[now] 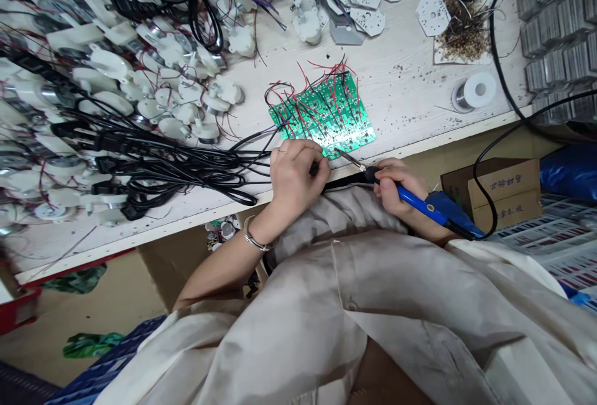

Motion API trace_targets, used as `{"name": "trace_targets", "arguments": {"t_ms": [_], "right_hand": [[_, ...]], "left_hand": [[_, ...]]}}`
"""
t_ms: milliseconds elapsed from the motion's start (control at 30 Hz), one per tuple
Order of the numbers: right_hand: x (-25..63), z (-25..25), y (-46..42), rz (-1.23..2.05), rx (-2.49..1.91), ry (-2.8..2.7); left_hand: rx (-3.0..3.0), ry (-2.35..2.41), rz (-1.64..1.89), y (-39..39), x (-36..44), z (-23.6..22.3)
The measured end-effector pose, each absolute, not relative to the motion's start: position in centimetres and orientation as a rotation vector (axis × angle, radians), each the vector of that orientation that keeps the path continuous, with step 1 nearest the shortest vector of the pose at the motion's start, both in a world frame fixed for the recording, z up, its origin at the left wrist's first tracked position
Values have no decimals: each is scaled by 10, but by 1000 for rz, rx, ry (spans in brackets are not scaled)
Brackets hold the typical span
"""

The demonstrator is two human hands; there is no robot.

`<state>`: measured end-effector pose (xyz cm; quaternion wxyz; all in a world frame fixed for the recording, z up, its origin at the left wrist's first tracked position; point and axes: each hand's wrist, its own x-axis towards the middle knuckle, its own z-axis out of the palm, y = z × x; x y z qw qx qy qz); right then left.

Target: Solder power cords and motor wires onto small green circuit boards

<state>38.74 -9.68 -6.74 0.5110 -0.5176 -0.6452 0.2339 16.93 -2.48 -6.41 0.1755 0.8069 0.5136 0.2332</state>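
The right hand (pixel 396 188) grips the blue soldering iron (pixel 422 203) firmly, its tip near the green circuit board (pixel 329 112) at twelve o'clock. The left hand (pixel 293 181) pinches what seems a dark wire end (pixel 315 168). A slip could burn fingers or melt nearby red wires (pixel 326 68).

Tangled power cords (pixel 186 168) beside left hand (pixel 296 184)

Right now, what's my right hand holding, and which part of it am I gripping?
Your right hand is holding a soldering iron by the front of its blue handle, just behind the black grip.
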Motion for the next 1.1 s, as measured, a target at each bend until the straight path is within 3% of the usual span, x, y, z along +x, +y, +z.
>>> {"name": "trace_targets", "arguments": {"t_ms": [1100], "right_hand": [[385, -78, -72, 818, -1270, -1326]], "left_hand": [[2379, 1137, -67, 32, 172, -28]]}}
